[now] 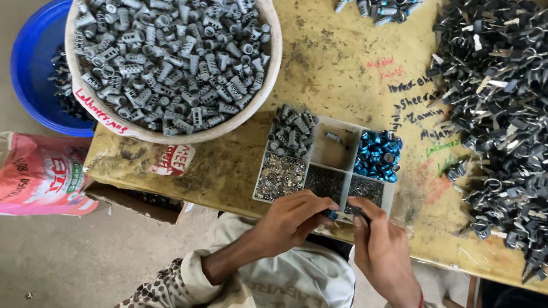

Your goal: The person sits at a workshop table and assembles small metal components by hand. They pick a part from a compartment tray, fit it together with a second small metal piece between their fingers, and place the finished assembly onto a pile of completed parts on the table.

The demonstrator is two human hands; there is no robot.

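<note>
Pinched between both hands (334,225), blue part (333,214)

Blue basin (31,60) half hidden under bowl (253,97)

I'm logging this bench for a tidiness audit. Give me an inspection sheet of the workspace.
Surface: yellow table, stained, scribbled on.
Job's things: compartment tray with grey, blue and tiny metal parts; small blue part between the hands.
Clutter: round basin of grey parts; pile of dark clips.
Grippers: left hand pinches the part; right hand touches it.
Cables: nothing seen.
Surroundings: blue tub, pink sack, concrete floor.
</note>
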